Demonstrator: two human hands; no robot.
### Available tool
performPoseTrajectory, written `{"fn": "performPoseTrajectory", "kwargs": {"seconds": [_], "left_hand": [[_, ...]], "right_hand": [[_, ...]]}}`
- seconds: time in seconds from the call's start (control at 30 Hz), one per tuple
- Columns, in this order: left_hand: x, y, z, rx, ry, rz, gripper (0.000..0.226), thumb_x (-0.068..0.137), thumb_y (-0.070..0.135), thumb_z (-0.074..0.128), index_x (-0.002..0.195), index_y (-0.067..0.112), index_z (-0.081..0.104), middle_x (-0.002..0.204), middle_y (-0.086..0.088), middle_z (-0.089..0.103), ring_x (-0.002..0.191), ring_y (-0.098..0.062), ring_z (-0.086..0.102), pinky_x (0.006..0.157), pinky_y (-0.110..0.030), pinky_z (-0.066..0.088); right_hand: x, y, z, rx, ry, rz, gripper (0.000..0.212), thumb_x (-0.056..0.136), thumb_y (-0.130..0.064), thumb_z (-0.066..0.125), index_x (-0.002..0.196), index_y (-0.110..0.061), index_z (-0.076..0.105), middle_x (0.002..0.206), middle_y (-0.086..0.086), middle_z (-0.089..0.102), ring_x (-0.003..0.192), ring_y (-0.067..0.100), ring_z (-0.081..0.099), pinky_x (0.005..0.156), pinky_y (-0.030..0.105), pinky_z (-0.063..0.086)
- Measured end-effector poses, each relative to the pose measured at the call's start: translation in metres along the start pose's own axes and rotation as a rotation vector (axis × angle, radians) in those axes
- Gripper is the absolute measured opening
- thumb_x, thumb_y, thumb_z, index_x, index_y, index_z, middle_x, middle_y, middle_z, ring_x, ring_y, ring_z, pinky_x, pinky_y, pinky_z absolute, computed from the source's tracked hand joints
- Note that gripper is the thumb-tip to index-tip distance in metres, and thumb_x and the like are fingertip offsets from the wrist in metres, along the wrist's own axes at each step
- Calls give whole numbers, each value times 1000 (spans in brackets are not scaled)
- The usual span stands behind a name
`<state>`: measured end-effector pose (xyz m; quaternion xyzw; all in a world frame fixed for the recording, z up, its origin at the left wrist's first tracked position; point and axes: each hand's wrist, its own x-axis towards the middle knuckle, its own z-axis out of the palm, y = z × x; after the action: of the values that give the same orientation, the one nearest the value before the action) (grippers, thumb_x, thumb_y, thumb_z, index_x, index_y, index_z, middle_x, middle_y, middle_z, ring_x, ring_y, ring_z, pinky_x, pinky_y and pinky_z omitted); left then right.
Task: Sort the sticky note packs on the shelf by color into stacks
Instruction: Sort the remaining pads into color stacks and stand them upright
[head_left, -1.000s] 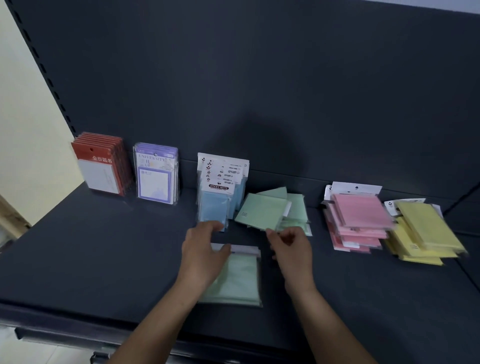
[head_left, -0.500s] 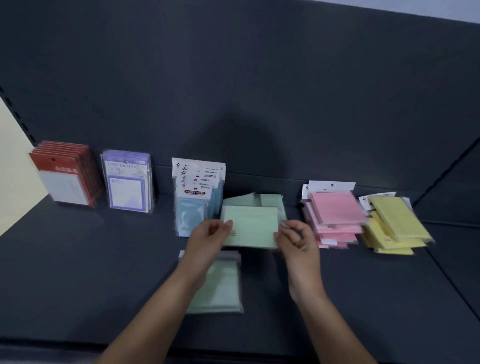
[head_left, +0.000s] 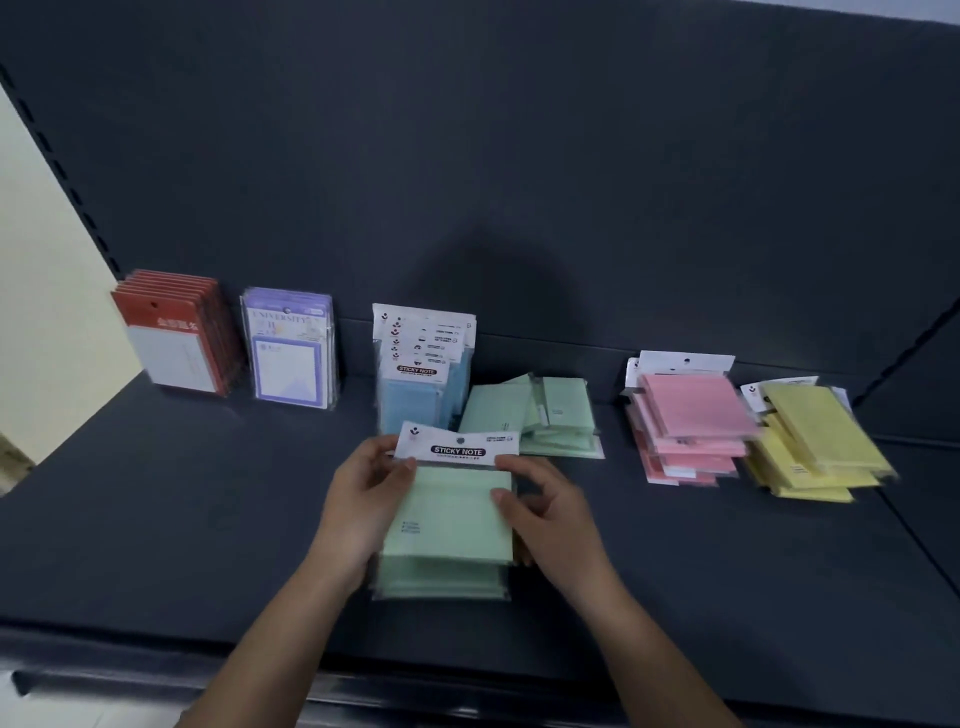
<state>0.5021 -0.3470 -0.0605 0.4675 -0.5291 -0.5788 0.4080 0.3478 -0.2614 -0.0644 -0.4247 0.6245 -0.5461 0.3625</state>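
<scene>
Held green pack (head_left: 452, 514) runs front-to-back — header end pointing away

Location: shop, stationery aisle. Evidence: dark metal shelf (head_left: 156, 519) with back panel (head_left: 467, 156); slotted upright (head_left: 57, 171) at left; identical sealed goods in front-facing rows: red packs (head_left: 176, 338), purple packs (head_left: 291, 353), blue packs (head_left: 410, 400); printed header cards (head_left: 423, 338) on top.

Green packs (head_left: 452, 519) stacked, front-centre shelf

The left arm (head_left: 280, 634) and right arm (head_left: 644, 649) are bare along all that shows (wrist to lower edge); left grip (head_left: 363, 512) and right grip (head_left: 553, 519) bare too.
</scene>
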Motion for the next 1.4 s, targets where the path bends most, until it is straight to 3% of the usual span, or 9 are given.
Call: {"fn": "performPoseTrajectory", "kwargs": {"seconds": [0.13,0.33,0.53,0.67,0.77,0.87,1.13,1.27,1.4], "left_hand": [[-8,-15,-14,496,111,113,7,86,21,62,85,28,60,67,6,61,68,-16,58,64,-31,42],[-11,-22,-13,741,112,227,23,81,27,70,98,16,60,81,0,51,87,-21,44,78,-32,38],[-6,-16,-8,729,155,228,45,76,22,74,116,13,56,94,2,47,94,-18,41,86,-35,39],[-2,-4,7,621,113,287,32,80,19,70,111,16,60,95,5,55,98,-16,49,89,-38,43],[3,4,22,491,-20,259,13,84,15,65,96,18,63,87,6,63,88,-11,59,77,-17,44],[7,13,34,272,-155,97,9,88,16,60,84,20,67,80,5,69,71,1,61,60,-2,41],[6,23,66,-161,-302,-277,27,92,27,55,89,3,67,82,-15,73,71,-19,70,64,-23,57],[-2,25,89,-352,-183,-227,16,92,12,53,89,2,65,82,-11,71,65,-13,69,57,-19,55],[-10,17,100,-215,-263,-157,13,91,3,53,90,10,64,75,-2,73,64,-11,69,52,-20,52]], "right_hand": [[-1,9,8,-306,-26,-83,29,87,-7,62,116,-12,62,105,-4,53,56,-1,46,64,6,38],[-3,12,5,-592,-62,2,35,89,-27,60,123,-18,55,108,-8,43,87,3,47,87,14,37],[8,7,4,-411,112,5,26,87,-19,63,113,-22,58,104,-7,50,78,1,50,70,4,38],[30,-9,8,23,162,158,27,90,-16,59,117,-23,58,100,-10,56,87,0,54,69,7,45],[42,-17,11,131,207,218,16,91,-13,57,104,-17,64,97,-7,61,87,6,58,84,24,49],[42,-18,9,224,281,216,13,91,-7,56,92,-12,68,85,-1,65,74,10,59,70,20,50],[-2,-9,-3,632,544,114,13,82,6,62,83,-5,70,70,7,72,64,11,66,62,16,54],[-20,1,-8,649,508,138,28,79,11,62,92,-10,50,70,10,66,63,18,63,61,22,55],[-23,7,-35,395,609,21,29,82,0,65,98,-16,47,84,-1,59,75,3,60,69,14,49]]}}
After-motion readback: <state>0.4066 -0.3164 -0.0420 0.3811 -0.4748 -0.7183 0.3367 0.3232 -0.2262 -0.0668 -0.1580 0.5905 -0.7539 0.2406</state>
